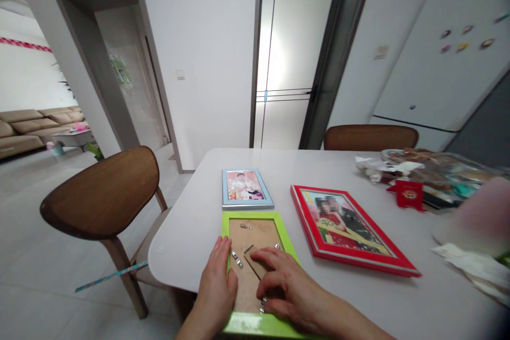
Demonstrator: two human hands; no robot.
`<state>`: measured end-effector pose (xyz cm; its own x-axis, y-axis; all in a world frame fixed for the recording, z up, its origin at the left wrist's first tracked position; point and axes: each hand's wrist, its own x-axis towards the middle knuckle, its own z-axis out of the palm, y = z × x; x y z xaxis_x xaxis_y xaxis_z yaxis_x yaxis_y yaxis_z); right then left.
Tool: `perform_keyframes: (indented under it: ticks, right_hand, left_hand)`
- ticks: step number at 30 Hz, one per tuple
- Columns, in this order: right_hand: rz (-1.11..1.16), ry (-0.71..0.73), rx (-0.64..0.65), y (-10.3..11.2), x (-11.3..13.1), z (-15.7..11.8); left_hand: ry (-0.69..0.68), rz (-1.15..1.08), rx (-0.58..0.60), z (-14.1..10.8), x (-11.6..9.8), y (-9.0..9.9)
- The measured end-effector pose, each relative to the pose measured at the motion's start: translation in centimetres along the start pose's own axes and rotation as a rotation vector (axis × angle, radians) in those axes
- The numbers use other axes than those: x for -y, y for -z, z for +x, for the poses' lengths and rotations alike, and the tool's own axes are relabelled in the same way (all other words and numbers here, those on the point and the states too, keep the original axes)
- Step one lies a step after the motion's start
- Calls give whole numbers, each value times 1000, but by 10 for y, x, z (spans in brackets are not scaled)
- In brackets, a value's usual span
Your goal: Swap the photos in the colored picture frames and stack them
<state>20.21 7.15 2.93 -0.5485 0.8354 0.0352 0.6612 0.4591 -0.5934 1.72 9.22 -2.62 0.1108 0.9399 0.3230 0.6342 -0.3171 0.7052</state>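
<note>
A green picture frame (247, 323) lies back side up at the table's near edge, its brown backing board (245, 292) showing. Small metal clips sit along the board, one of them a silver clip (237, 259) near the left side. My left hand (217, 281) rests along the frame's left edge, fingers stretched out, holding nothing. Over the board's right part is my right hand (287, 287), fingers bent and apart, fingertips by a metal clip (263, 305) and the board's stand flap. Beyond lies a light blue picture frame (247, 205); to the right, a red picture frame (319, 247) with a photo.
The white table (187, 234) has a red card (409, 195), plastic bags (450, 170), white tissue (474, 265) and a blurred pink object (478, 218) on its right. A wooden chair (107, 196) stands left, another chair (370, 138) behind the table.
</note>
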Motion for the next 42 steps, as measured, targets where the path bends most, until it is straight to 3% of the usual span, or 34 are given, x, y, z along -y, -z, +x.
perform_keyframes:
  ticks: [6, 12, 17, 20, 23, 26, 29, 32, 36, 42]
  right_hand:
    - [-18, 10, -125, -7, 2, 4]
    - [-56, -148, -241, -11, -1, 6]
    - [-42, -169, -289, -8, 1, 11]
    - [-56, -171, -307, 1, 7, 14]
    - [-66, -141, -350, 8, 18, 16]
    - [-20, -69, -371, 11, 24, 17]
    - [-7, -91, -405, 14, 13, 13]
    - [-106, -233, -408, 14, -11, 4]
    - [-251, -423, -319, 6, -36, -6]
    - [-260, -469, -296, -2, -41, -1]
  left_hand:
    - [-18, 17, 8, 0, 3, 0]
    - [-28, 4, 18, -1, 5, 0]
    - [24, -53, 21, 3, 1, 5]
    - [100, -178, 32, 7, -11, 12]
    - [190, -452, 3, 11, -26, 17]
    - [303, -637, -15, 15, -30, 22]
    - [406, -691, -20, 19, -17, 36]
    - [492, -714, -41, 21, 4, 64]
    - [555, -662, 2, 19, 31, 99]
    - [530, -441, 12, 18, 58, 110]
